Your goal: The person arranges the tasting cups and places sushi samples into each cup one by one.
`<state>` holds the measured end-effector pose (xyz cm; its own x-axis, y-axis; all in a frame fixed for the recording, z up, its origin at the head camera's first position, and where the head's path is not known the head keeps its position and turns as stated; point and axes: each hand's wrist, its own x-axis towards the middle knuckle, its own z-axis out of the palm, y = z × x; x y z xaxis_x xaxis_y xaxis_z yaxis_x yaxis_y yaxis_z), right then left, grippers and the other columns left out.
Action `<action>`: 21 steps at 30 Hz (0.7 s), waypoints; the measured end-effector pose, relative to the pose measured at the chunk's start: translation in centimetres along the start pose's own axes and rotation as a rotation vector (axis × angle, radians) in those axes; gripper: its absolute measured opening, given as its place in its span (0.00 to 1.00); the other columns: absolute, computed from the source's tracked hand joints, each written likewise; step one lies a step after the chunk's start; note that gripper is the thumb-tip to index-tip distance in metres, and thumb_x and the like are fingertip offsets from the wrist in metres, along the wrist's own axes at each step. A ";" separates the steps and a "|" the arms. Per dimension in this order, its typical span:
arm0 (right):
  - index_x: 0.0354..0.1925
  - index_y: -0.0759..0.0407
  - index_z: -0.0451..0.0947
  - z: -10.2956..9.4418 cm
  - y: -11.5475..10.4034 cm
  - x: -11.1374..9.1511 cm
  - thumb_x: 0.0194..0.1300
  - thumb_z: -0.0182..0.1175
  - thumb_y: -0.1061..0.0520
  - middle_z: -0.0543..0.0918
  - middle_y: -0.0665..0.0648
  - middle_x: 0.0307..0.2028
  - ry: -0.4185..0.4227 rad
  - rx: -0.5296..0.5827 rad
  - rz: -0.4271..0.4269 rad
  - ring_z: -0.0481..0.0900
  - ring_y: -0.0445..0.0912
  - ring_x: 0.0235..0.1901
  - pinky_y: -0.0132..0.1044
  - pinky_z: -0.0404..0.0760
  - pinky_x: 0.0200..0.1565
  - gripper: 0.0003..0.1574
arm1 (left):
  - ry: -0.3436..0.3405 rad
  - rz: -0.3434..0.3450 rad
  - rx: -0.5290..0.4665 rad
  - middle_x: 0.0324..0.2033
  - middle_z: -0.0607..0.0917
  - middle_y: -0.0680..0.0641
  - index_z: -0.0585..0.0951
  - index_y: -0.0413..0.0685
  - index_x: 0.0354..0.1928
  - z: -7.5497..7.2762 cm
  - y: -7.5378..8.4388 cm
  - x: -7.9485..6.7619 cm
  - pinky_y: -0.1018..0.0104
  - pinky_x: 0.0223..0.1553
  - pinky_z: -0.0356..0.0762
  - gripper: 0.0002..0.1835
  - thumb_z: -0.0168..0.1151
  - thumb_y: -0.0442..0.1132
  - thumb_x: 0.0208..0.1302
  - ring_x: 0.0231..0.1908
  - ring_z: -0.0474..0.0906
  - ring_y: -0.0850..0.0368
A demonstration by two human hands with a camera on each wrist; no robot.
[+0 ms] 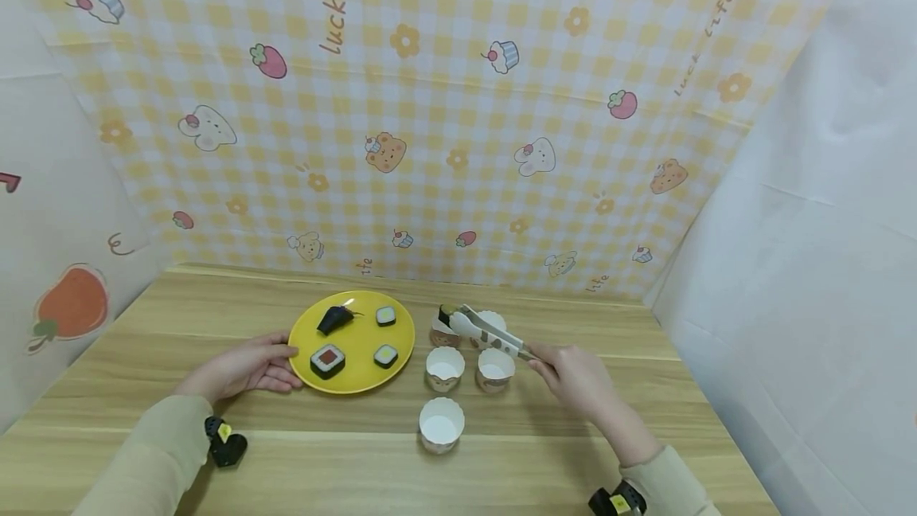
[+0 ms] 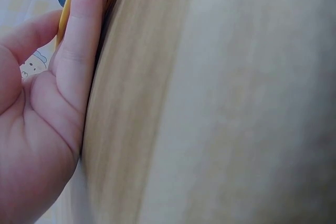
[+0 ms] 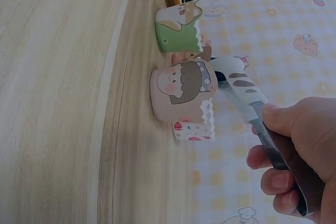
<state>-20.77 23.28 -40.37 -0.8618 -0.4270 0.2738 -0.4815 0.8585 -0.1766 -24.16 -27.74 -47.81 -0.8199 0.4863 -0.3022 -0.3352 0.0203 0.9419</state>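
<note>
At the left edge of a yellow plate (image 1: 351, 379), my left hand (image 1: 258, 365) pinches the rim, thumb above and fingers beneath. The plate bears a sushi roll piece with a red centre (image 1: 327, 361), two smaller ones with yellow centres (image 1: 385, 355), and a black cone-shaped piece (image 1: 333, 319). My right hand (image 1: 573, 377) grips metal tongs (image 3: 273, 148) with white, brown-spotted tips. Between the tips is a dark piece with a greenish top (image 1: 446, 313), right at the mouth of the back left paper cup (image 1: 445, 334); the tips partly cover it.
Several other paper baking cups stand close by: one at the front (image 1: 441, 425), one in the middle (image 1: 445, 366), one at the right (image 1: 496, 370) and one behind the tongs (image 1: 493, 318). A checked cloth (image 1: 458, 114) hangs behind the wooden table (image 1: 315, 460).
</note>
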 end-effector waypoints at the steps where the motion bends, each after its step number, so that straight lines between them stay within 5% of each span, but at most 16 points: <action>1: 0.49 0.57 0.83 0.0 0.1 0.0 0.66 0.62 0.54 0.75 0.40 0.20 -0.001 -0.002 0.001 0.57 0.33 0.12 0.28 0.59 0.12 0.15 | 0.001 0.000 0.001 0.35 0.84 0.38 0.36 0.25 0.69 0.0 0.0 0.0 0.55 0.42 0.83 0.36 0.43 0.37 0.75 0.36 0.84 0.47; 10: 0.50 0.57 0.83 0.2 0.2 0.1 0.65 0.62 0.53 0.77 0.41 0.22 0.000 -0.023 -0.021 0.57 0.33 0.12 0.28 0.59 0.12 0.17 | 0.006 -0.005 0.003 0.35 0.84 0.38 0.35 0.25 0.69 0.1 0.1 0.0 0.55 0.43 0.83 0.36 0.42 0.36 0.75 0.36 0.84 0.47; 21: 0.53 0.59 0.81 -0.2 0.0 0.2 0.65 0.63 0.52 0.62 0.40 0.13 -0.017 -0.044 -0.030 0.53 0.32 0.11 0.27 0.54 0.12 0.20 | -0.007 0.010 0.004 0.35 0.84 0.37 0.40 0.24 0.68 -0.2 -0.2 0.1 0.55 0.42 0.83 0.33 0.43 0.36 0.75 0.36 0.84 0.47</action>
<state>-20.93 23.21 -40.14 -0.8500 -0.4571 0.2619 -0.4998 0.8568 -0.1267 -24.30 -27.85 -48.03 -0.8196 0.4929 -0.2921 -0.3254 0.0193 0.9454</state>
